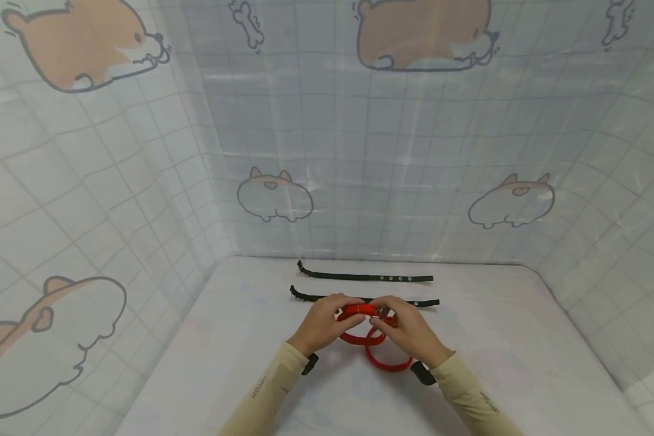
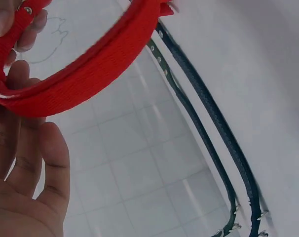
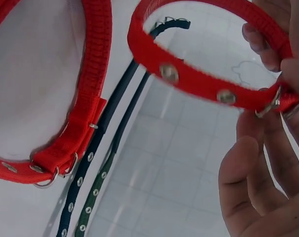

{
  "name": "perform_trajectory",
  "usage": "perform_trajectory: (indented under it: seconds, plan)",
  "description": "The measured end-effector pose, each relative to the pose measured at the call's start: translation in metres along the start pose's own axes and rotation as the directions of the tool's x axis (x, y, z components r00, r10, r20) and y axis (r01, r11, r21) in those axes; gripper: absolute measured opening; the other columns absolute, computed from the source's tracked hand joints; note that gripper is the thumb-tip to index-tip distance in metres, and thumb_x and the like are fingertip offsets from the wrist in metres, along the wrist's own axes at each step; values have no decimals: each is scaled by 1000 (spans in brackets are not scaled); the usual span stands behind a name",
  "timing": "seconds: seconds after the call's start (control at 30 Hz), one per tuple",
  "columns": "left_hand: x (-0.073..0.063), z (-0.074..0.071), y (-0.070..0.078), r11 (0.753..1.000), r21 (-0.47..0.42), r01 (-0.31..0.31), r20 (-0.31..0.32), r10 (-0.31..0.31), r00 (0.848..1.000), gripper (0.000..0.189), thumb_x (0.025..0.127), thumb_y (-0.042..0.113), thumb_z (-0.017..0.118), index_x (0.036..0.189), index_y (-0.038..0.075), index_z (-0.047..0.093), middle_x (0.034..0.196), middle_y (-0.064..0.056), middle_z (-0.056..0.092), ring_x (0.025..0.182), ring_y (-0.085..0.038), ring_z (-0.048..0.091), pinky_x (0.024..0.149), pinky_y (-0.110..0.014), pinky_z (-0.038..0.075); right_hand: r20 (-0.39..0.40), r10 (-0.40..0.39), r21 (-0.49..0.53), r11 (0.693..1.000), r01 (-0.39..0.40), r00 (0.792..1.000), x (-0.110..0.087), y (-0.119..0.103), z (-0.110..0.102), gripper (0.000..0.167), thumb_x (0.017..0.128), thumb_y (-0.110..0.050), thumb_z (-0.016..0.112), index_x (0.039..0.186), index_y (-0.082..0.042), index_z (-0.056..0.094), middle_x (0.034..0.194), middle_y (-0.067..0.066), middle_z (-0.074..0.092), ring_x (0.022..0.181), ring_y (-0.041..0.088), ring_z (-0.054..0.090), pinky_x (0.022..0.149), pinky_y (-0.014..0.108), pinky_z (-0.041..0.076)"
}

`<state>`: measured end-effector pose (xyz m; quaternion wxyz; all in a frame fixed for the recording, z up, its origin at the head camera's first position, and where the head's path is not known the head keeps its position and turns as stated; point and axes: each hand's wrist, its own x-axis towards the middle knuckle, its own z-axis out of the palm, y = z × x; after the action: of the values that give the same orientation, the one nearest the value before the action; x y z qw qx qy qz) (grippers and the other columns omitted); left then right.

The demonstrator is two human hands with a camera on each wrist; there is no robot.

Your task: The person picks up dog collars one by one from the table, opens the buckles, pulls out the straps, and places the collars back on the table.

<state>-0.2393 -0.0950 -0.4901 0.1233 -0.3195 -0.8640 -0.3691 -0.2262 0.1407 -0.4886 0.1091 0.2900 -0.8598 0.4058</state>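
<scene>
Both hands hold a red collar (image 1: 362, 340) buckled into a loop above the table. My left hand (image 1: 321, 326) grips its band from the left, with fingertips against the red webbing in the left wrist view. My right hand (image 1: 411, 330) pinches the same collar at the right, where a metal buckle (image 3: 270, 102) and ring show. Metal eyelets (image 3: 226, 96) dot the band. A second red collar (image 1: 388, 367), also looped, lies on the table just below the right hand; its metal rings (image 3: 50, 181) show in the right wrist view.
Beyond the hands, two collars lie stretched out side by side: a navy one (image 1: 426, 303) nearer and a dark green one (image 1: 343, 277) farther. The white tabletop (image 1: 223, 363) ends at a back wall covering (image 1: 360, 212) printed with cartoon dogs.
</scene>
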Motion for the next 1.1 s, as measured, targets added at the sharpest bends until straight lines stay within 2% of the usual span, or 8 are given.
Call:
perform_trajectory:
  seconds: [0.17, 0.37, 0.57, 0.77, 1.0, 1.1]
  plan:
    - [-2, 1, 4, 999, -23, -32, 9, 32, 999, 36, 93, 36, 76, 124, 19, 72, 110, 10, 71, 93, -5, 62, 79, -22, 55, 23, -18, -3, 1000, 18, 1000, -1, 0, 1, 28, 91, -32, 78, 116, -25, 67, 104, -16, 64, 91, 5, 62, 79, 33, 58]
    - [-2, 2, 6, 995, 23, -93, -2, 93, 996, 36, 93, 38, 75, 125, 21, 72, 109, 12, 71, 89, -4, 61, 76, -21, 53, -18, -124, -54, 991, 123, 992, -1, 1, 0, 23, 90, -27, 79, 111, -22, 72, 105, -12, 63, 88, 7, 62, 75, 31, 57]
    - [-4, 3, 4, 995, 41, -89, -22, 90, 996, 35, 93, 42, 74, 122, 23, 75, 105, 12, 72, 87, -3, 60, 76, -22, 53, -51, -169, -102, 981, 163, 984, -3, 1, -1, 23, 90, -29, 79, 111, -22, 74, 105, -11, 64, 92, 11, 62, 77, 35, 57]
    - [-6, 3, 1, 995, 52, -86, -30, 87, 996, 30, 94, 38, 73, 120, 22, 75, 100, 12, 72, 86, -4, 60, 75, -22, 53, -69, -160, -117, 981, 152, 985, -4, 3, 0, 22, 92, -26, 77, 113, -22, 72, 106, -11, 65, 89, 12, 59, 72, 37, 55]
    - [-7, 5, 0, 980, 126, -153, 3, 154, 988, 29, 95, 39, 71, 119, 23, 75, 90, 14, 68, 78, -2, 55, 73, -24, 48, 33, -80, -160, 984, 84, 996, -4, -3, -4, 20, 87, -33, 82, 101, -25, 69, 92, -11, 61, 78, 15, 60, 65, 27, 52]
    - [-8, 7, -1, 974, 147, -170, 1, 172, 985, 30, 96, 42, 69, 119, 24, 75, 90, 15, 68, 76, 0, 55, 74, -26, 47, 47, -84, -163, 982, 91, 995, -4, -4, -7, 21, 86, -31, 83, 101, -25, 69, 90, -12, 60, 76, 13, 60, 63, 24, 50]
